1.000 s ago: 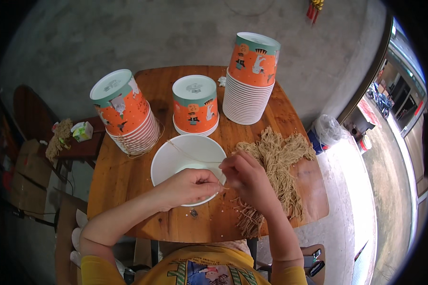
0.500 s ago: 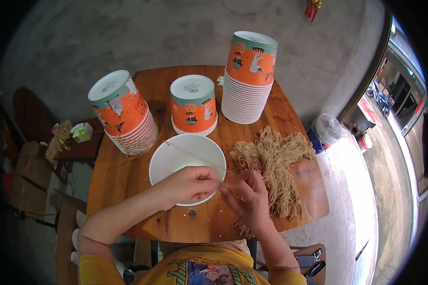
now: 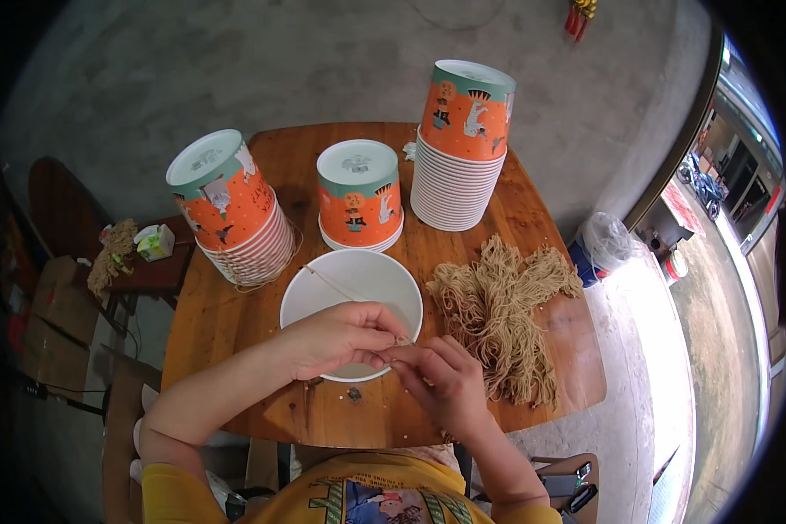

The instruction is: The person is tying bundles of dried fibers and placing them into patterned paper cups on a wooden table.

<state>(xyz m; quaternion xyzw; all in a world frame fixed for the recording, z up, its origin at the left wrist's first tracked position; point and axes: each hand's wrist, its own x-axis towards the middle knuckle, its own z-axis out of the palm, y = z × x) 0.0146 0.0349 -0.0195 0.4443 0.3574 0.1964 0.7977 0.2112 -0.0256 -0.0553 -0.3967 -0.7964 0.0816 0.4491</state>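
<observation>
Right hand (image 3: 445, 375) lower than a second ago, its fingertips now closer in to the left hand (image 3: 349, 339).

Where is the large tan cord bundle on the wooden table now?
In the head view, the tan cord bundle lies on the right side of the wooden table, right of the open white round tub and near the right hand.

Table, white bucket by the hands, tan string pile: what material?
Table: wood, probably varnished; brown grain, slight sheen.
Bucket: coated paper or plastic, can't tell which; smooth, even white inside.
String pile: matte, likely yarn or twine, fibre unclear; loose, limp strands.
</observation>
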